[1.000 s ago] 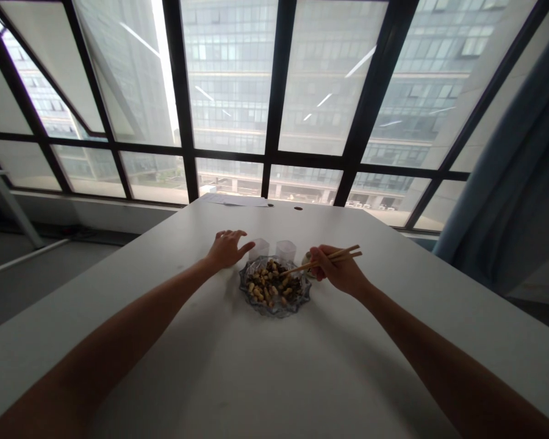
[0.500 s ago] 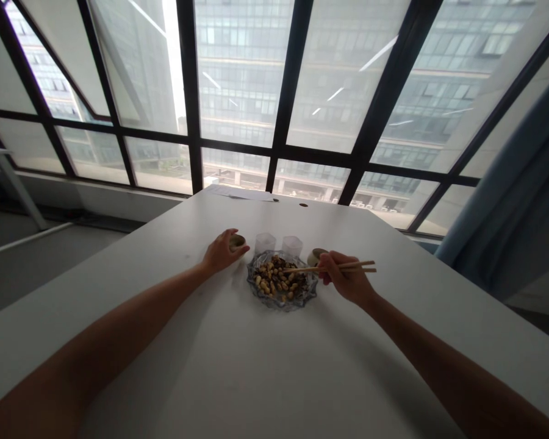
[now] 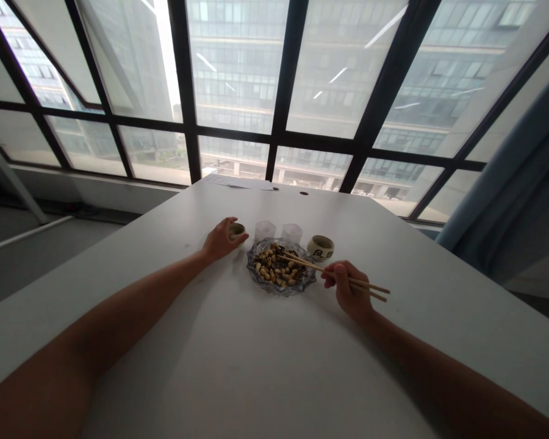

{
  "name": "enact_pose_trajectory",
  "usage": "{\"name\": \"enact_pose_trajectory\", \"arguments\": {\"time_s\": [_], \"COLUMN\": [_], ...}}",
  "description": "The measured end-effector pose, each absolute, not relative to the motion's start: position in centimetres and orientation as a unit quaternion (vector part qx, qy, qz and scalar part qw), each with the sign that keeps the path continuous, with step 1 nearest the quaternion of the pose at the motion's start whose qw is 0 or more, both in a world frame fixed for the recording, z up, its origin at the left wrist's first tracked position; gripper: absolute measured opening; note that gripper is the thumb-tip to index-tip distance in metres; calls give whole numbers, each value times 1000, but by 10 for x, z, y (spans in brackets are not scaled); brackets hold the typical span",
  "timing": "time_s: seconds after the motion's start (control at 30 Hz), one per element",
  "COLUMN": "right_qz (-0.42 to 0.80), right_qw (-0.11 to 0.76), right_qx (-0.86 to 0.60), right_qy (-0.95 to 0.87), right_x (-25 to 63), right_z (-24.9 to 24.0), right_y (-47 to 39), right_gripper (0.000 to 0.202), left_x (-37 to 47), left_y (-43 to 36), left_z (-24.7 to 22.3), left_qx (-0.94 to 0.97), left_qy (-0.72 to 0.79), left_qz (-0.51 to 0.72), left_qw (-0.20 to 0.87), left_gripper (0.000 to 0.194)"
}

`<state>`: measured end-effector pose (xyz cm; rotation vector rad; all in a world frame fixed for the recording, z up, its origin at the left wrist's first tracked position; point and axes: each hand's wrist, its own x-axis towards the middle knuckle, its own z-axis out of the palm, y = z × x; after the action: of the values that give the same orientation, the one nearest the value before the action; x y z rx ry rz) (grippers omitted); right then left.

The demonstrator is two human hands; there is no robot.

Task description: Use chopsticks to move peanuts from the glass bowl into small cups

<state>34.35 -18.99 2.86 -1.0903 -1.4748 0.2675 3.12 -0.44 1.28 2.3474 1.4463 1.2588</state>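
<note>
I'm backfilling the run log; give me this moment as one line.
left hand: around small cup | right hand: holding chopsticks, tips at peanuts in glass bowl | lettered cup: right of bowl

The left hand (image 3: 220, 239), spread with no cup showing a second ago, now curls round a small cup (image 3: 236, 230) on the bowl's left. The right hand (image 3: 348, 291) has drawn back toward the near edge of the worktop (image 3: 256, 353), uncovering the dark-lettered cup (image 3: 321, 252) it had partly hidden. The chopsticks (image 3: 311, 265) have swung: their rear ends, earlier aimed at the worktop's far right corner, now slant nearer, and their front lengths show apart.
</note>
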Motion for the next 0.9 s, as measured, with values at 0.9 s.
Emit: {"name": "enact_pose_trajectory", "arguments": {"time_s": [0.9], "right_qz": [-39], "right_qw": [474], "right_qx": [-409], "right_qy": [-779], "right_x": [336], "right_z": [36], "right_y": [-185], "right_gripper": [31], "left_x": [32], "left_y": [-6], "left_z": [16], "left_qx": [774], "left_qy": [473], "left_qz": [416], "left_qw": [67], "left_gripper": [58]}}
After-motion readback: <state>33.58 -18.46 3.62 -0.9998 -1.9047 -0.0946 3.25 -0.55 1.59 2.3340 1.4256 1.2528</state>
